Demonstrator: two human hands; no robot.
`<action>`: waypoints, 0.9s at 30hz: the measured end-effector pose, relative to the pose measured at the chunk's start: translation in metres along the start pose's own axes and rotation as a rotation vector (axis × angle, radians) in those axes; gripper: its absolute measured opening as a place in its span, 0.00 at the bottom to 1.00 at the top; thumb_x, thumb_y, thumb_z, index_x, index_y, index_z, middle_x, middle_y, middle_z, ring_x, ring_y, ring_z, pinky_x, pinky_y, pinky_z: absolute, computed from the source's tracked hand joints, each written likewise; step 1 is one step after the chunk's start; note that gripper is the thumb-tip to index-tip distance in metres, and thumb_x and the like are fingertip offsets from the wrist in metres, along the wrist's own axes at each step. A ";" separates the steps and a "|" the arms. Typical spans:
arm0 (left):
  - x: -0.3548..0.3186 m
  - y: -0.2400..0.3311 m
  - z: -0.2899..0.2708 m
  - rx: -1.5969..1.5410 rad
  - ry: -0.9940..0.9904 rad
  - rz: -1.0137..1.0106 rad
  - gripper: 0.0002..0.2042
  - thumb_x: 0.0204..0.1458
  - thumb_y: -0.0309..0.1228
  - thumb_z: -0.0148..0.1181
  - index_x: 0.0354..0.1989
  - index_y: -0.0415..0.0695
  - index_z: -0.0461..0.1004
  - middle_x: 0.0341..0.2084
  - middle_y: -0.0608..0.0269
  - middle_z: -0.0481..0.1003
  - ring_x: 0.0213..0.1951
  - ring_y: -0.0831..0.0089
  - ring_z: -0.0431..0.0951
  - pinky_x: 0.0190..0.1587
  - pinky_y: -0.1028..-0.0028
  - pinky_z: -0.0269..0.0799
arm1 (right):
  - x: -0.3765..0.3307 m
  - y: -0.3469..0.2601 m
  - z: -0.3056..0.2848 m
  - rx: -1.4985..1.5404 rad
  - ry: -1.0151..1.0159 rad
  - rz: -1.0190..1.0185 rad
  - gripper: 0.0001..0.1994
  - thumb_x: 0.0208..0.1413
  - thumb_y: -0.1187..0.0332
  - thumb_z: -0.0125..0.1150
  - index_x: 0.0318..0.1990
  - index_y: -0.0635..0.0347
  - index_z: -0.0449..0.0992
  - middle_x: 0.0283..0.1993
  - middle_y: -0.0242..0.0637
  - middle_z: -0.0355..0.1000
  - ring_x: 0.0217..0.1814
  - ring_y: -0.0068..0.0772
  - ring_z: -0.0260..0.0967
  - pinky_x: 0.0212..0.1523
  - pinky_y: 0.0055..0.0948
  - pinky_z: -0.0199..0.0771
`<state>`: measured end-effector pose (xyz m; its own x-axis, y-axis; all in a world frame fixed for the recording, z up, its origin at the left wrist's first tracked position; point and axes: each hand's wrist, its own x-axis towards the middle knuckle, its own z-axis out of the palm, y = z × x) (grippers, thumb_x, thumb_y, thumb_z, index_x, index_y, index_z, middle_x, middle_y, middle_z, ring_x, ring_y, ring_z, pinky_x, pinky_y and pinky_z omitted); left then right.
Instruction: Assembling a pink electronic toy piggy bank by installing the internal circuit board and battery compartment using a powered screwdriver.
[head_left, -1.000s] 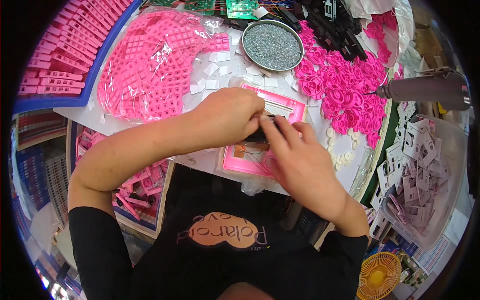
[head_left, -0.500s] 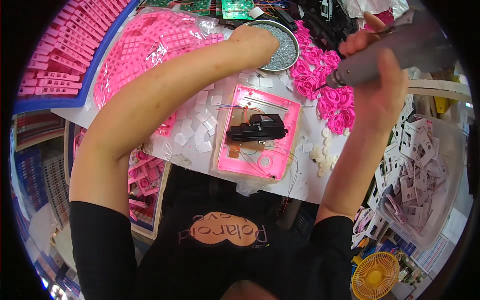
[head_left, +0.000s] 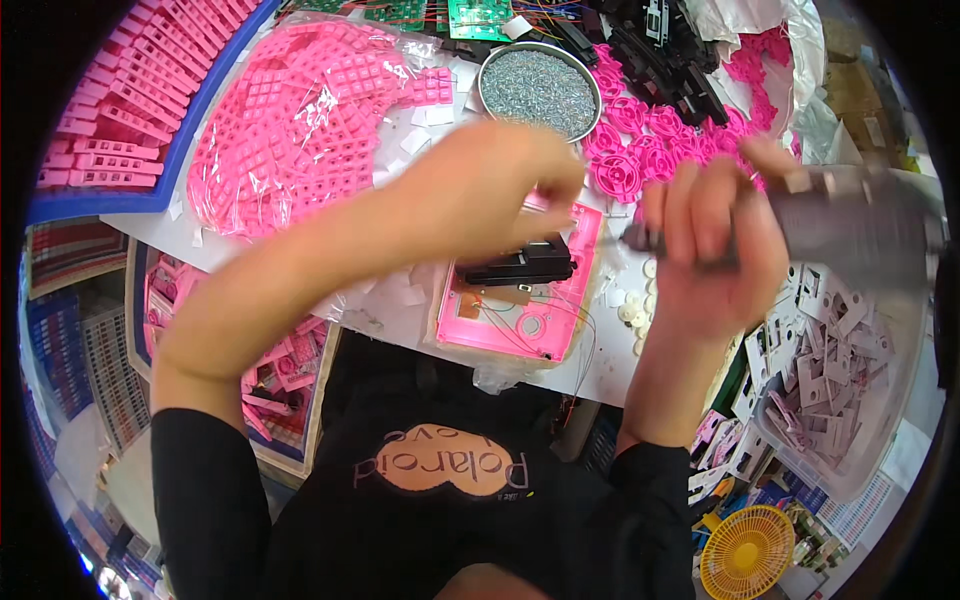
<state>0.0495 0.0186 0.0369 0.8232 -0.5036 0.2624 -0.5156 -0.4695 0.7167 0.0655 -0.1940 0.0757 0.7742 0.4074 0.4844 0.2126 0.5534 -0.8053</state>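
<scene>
Right grip [head_left: 722, 238] clasps the screwdriver [head_left: 862, 228], pointing left toward the pink casing [head_left: 465, 328]; the nearer left grip [head_left: 510, 180] is blurred, its hold unclear.

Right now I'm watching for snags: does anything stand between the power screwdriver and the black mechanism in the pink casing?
Sideways, only the pink casing's right rim shows between the power screwdriver and the black mechanism. The left hand partly hides the mechanism's upper edge, its height unclear. The bit's tip is too blurred to place.

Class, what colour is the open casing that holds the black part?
The casing is bright pink; the head view shows it best.
</scene>
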 end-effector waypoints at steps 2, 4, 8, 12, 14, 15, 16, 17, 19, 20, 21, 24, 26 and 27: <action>-0.037 0.019 0.011 0.142 0.050 0.136 0.07 0.48 0.31 0.69 0.30 0.46 0.76 0.27 0.63 0.74 0.33 0.60 0.76 0.38 0.62 0.67 | -0.013 -0.008 0.018 0.038 -0.088 -0.027 0.16 0.63 0.65 0.57 0.56 0.56 0.67 0.23 0.28 0.65 0.21 0.23 0.61 0.25 0.29 0.67; -0.062 0.026 0.022 0.113 0.068 0.117 0.07 0.48 0.28 0.69 0.35 0.48 0.78 0.30 0.67 0.76 0.36 0.65 0.77 0.40 0.65 0.66 | -0.024 -0.014 0.033 0.055 -0.135 -0.031 0.15 0.62 0.62 0.60 0.53 0.51 0.67 0.21 0.24 0.66 0.18 0.21 0.61 0.22 0.25 0.67; -0.083 0.033 0.043 0.007 0.192 0.047 0.11 0.46 0.24 0.69 0.39 0.48 0.79 0.33 0.68 0.79 0.37 0.67 0.79 0.39 0.66 0.65 | -0.032 -0.012 0.048 0.067 -0.142 -0.033 0.15 0.61 0.62 0.63 0.49 0.50 0.65 0.22 0.24 0.66 0.17 0.20 0.62 0.21 0.24 0.68; -0.088 0.033 0.044 -0.010 0.208 0.025 0.12 0.44 0.23 0.70 0.38 0.48 0.79 0.31 0.68 0.78 0.35 0.68 0.79 0.39 0.66 0.66 | -0.036 -0.004 0.047 0.196 -0.189 -0.037 0.17 0.57 0.71 0.66 0.51 0.61 0.68 0.25 0.36 0.71 0.22 0.31 0.67 0.26 0.34 0.72; -0.089 0.032 0.044 0.008 0.214 0.035 0.13 0.42 0.24 0.71 0.38 0.47 0.79 0.31 0.68 0.78 0.35 0.68 0.78 0.39 0.67 0.65 | -0.035 -0.003 0.048 0.211 -0.207 -0.041 0.18 0.56 0.73 0.67 0.51 0.64 0.68 0.25 0.38 0.71 0.23 0.33 0.67 0.27 0.35 0.72; -0.089 0.032 0.043 0.017 0.224 0.043 0.13 0.42 0.24 0.71 0.38 0.47 0.79 0.30 0.68 0.78 0.34 0.68 0.78 0.39 0.67 0.65 | -0.034 -0.003 0.048 0.203 -0.207 -0.046 0.18 0.56 0.73 0.67 0.51 0.64 0.69 0.25 0.38 0.71 0.22 0.33 0.67 0.26 0.35 0.72; -0.089 0.032 0.043 0.024 0.233 0.052 0.13 0.42 0.24 0.72 0.37 0.47 0.79 0.30 0.68 0.77 0.34 0.69 0.78 0.39 0.67 0.65 | -0.034 -0.003 0.048 0.193 -0.205 -0.052 0.18 0.55 0.73 0.67 0.51 0.64 0.69 0.25 0.38 0.71 0.22 0.33 0.67 0.26 0.35 0.72; -0.088 0.032 0.044 0.025 0.237 0.056 0.13 0.41 0.24 0.72 0.37 0.47 0.79 0.29 0.68 0.77 0.33 0.69 0.78 0.38 0.67 0.65 | -0.035 -0.005 0.049 0.182 -0.196 -0.060 0.18 0.55 0.74 0.67 0.51 0.64 0.69 0.25 0.38 0.71 0.22 0.33 0.67 0.26 0.35 0.72; -0.088 0.032 0.043 0.032 0.245 0.060 0.12 0.41 0.24 0.72 0.36 0.47 0.79 0.29 0.69 0.76 0.32 0.69 0.78 0.38 0.67 0.65 | -0.035 -0.005 0.050 0.169 -0.189 -0.063 0.18 0.55 0.74 0.67 0.51 0.64 0.69 0.24 0.38 0.71 0.21 0.33 0.67 0.25 0.35 0.72; -0.089 0.032 0.042 0.059 0.250 0.068 0.12 0.41 0.25 0.72 0.35 0.47 0.79 0.28 0.69 0.76 0.32 0.68 0.77 0.38 0.67 0.65 | -0.035 -0.004 0.050 0.168 -0.191 -0.058 0.18 0.55 0.74 0.67 0.51 0.64 0.68 0.24 0.38 0.71 0.21 0.33 0.67 0.25 0.35 0.72; -0.089 0.032 0.041 0.087 0.255 0.076 0.12 0.41 0.25 0.72 0.35 0.47 0.78 0.28 0.69 0.76 0.31 0.68 0.77 0.38 0.67 0.65 | -0.035 -0.003 0.050 0.166 -0.197 -0.054 0.18 0.55 0.74 0.67 0.51 0.64 0.68 0.24 0.38 0.71 0.21 0.33 0.67 0.25 0.35 0.72; -0.092 0.030 0.044 0.142 0.286 0.090 0.14 0.41 0.28 0.74 0.36 0.47 0.77 0.29 0.69 0.75 0.33 0.67 0.76 0.41 0.64 0.63 | -0.036 -0.002 0.050 0.138 -0.200 -0.053 0.18 0.56 0.74 0.67 0.51 0.64 0.68 0.25 0.37 0.71 0.23 0.33 0.67 0.26 0.35 0.72; -0.093 0.030 0.045 0.172 0.344 0.014 0.17 0.41 0.31 0.75 0.40 0.47 0.76 0.31 0.68 0.75 0.36 0.66 0.76 0.43 0.63 0.62 | -0.036 -0.001 0.046 0.114 -0.189 -0.062 0.18 0.56 0.73 0.67 0.51 0.64 0.68 0.25 0.37 0.71 0.24 0.32 0.68 0.27 0.35 0.72; -0.094 0.031 0.044 0.188 0.389 -0.064 0.19 0.41 0.33 0.75 0.42 0.47 0.76 0.32 0.68 0.75 0.37 0.66 0.75 0.45 0.62 0.61 | -0.036 0.001 0.045 0.102 -0.171 -0.069 0.18 0.56 0.73 0.66 0.52 0.63 0.68 0.26 0.37 0.70 0.24 0.32 0.67 0.28 0.35 0.72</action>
<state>-0.0539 0.0193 0.0058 0.8648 -0.1756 0.4705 -0.4653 -0.6328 0.6190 0.0116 -0.1756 0.0730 0.6454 0.4788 0.5952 0.1935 0.6513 -0.7337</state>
